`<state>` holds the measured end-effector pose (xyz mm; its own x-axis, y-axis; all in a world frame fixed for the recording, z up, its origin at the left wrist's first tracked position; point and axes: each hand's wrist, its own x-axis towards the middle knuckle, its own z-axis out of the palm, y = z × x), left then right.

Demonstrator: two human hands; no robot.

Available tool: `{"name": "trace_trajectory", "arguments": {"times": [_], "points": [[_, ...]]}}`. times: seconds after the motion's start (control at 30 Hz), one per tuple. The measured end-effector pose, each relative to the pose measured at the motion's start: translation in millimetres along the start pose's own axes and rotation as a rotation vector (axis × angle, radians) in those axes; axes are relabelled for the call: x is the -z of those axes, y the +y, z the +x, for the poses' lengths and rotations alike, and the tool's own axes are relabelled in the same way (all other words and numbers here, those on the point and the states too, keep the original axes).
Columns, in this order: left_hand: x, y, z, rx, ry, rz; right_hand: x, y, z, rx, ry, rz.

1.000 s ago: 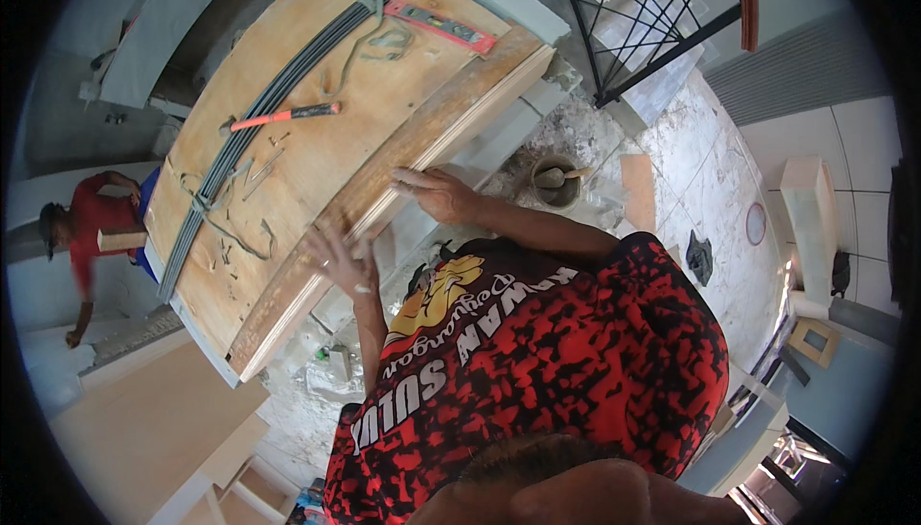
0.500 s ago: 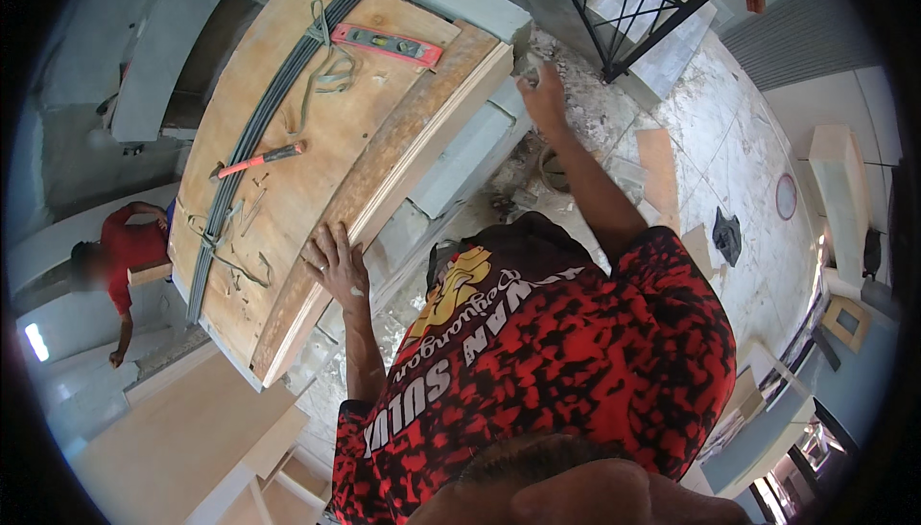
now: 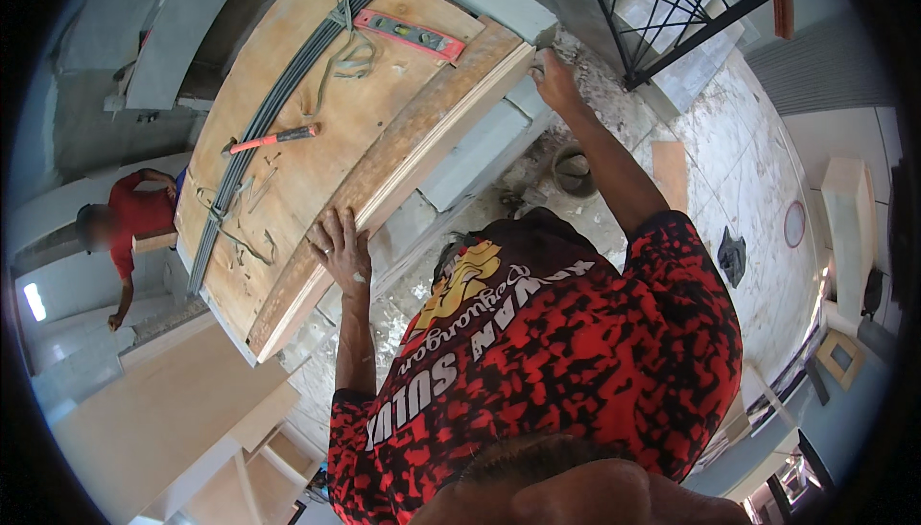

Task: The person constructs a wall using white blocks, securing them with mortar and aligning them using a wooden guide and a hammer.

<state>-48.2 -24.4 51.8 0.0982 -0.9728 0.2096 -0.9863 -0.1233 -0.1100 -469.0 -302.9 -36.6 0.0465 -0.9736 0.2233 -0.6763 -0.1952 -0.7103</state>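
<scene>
A long wooden plank (image 3: 408, 146) lies along the near edge of a plywood sheet (image 3: 317, 93) on a waist-high block base. My left hand (image 3: 343, 252) rests on the plank near its left end, fingers spread over the top and the wrist just off its front edge. At the plank's far right end is my right hand (image 3: 558, 86), its fingers curled by the plank's corner and the grey block (image 3: 523, 9). What those fingers hold, if anything, is hidden. Beyond the plank a red spirit level (image 3: 411, 34) lies on the plywood.
A bundle of grey rods (image 3: 278, 108), tied with strips, crosses the plywood, with a red-handled hammer (image 3: 273, 139) on it. A bucket (image 3: 574, 172) stands on the dusty floor by my right arm. Another person (image 3: 144, 209) is at far left. A black railing (image 3: 662, 36) rises at back right.
My right hand has shifted slightly toward the plank's end, its fingers now nearer the corner. My left hand stays on the plank. The whole view has shifted a little.
</scene>
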Motion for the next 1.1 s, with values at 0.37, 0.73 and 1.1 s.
{"name": "trace_trajectory", "arguments": {"times": [0.37,0.73,1.1], "points": [[-10.0,-0.2,1.3,0.01,0.021,0.065,0.2,4.9,4.0,-0.141,-0.129,-0.054],[-1.3,-0.8,1.5,0.023,-0.074,0.062,13.2,1.7,13.5,-0.019,-0.207,-0.077],[-3.1,2.3,4.1,0.061,-0.123,0.015,27.4,-11.0,10.2,-0.076,-0.181,-0.032]]}}
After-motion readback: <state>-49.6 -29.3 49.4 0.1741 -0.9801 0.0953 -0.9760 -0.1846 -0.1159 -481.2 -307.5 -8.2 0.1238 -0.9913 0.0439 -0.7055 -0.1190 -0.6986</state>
